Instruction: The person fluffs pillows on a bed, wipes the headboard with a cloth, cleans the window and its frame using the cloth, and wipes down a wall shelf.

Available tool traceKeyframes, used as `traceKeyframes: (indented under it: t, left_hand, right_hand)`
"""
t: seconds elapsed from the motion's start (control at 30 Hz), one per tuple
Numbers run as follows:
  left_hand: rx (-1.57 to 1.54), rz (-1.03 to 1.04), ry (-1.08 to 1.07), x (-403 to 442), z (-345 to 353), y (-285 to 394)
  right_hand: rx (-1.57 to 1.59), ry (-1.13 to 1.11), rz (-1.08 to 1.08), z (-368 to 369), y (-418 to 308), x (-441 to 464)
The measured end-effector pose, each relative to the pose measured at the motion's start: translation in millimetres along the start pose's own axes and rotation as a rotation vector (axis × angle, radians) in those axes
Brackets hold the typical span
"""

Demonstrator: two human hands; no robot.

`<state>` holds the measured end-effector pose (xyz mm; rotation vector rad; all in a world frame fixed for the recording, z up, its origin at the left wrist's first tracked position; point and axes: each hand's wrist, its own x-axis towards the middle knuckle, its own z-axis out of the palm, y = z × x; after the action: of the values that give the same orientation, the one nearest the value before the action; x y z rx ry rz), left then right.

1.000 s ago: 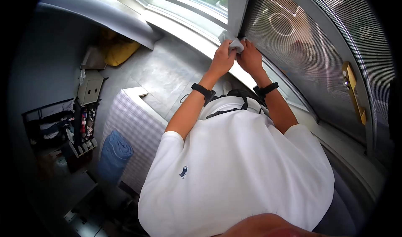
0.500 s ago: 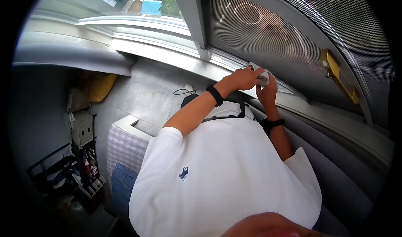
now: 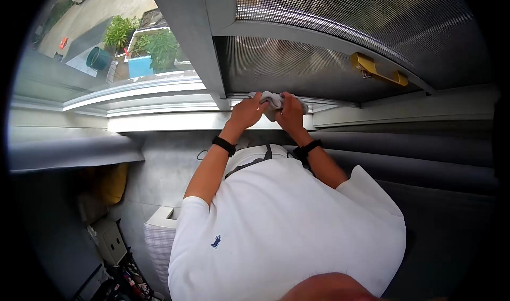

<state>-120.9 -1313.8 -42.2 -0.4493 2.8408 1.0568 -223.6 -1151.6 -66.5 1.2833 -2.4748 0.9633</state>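
A greyish-white cloth [image 3: 272,99] lies bunched on the window track [image 3: 234,103], at the foot of the mesh screen. My left hand [image 3: 246,114] is closed on the left part of this cloth, fingertips on top. Close beside it, my right hand [image 3: 290,115] grips the right part, and some fabric shows beyond its fingers. Both hands rest over the track, just past the pale sill [image 3: 164,121]. The fingers' undersides are hidden.
The mesh screen [image 3: 287,62] and a grey window post [image 3: 204,62] rise beyond my hands. A yellow handle [image 3: 380,71] sits on the screen's frame. Grey padded cushioning [image 3: 404,147] runs at right. A plaid-covered piece of furniture [image 3: 159,245] stands at left, near a yellow bag-like object [image 3: 114,184].
My view has turned, so the window now runs more level across it. My hands have moved slightly apart, and more of the cloth shows between and beside them. Both keep hold of it.
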Motion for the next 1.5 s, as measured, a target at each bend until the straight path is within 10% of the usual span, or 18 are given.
traceKeyframes:
  t: [0.4, 0.53, 0.8, 1.0, 1.5]
  left_hand:
    - [0.327, 0.157, 0.266, -60.3, -22.4, -42.9]
    - [0.051, 0.147, 0.162, -64.9, -63.0, -13.3]
    - [-0.369, 0.838, 0.943, -67.4, -135.9, 27.3]
    - [-0.388, 0.634, 1.348, -47.8, -205.9, 45.4]
    - [-0.387, 0.588, 1.176, -1.6, -166.2, 19.5]
  right_hand:
    - [0.33, -0.297, -0.194, 30.7, -70.3, 14.8]
    - [0.535, -0.197, 0.259, -23.6, -70.7, 32.5]
    - [-0.266, 0.683, -0.243, -200.0, -105.1, 93.7]
    - [-0.423, 0.368, -0.211, -249.1, -127.7, 130.3]
    - [-0.549, 0.239, 0.109, -254.6, -129.6, 133.6]
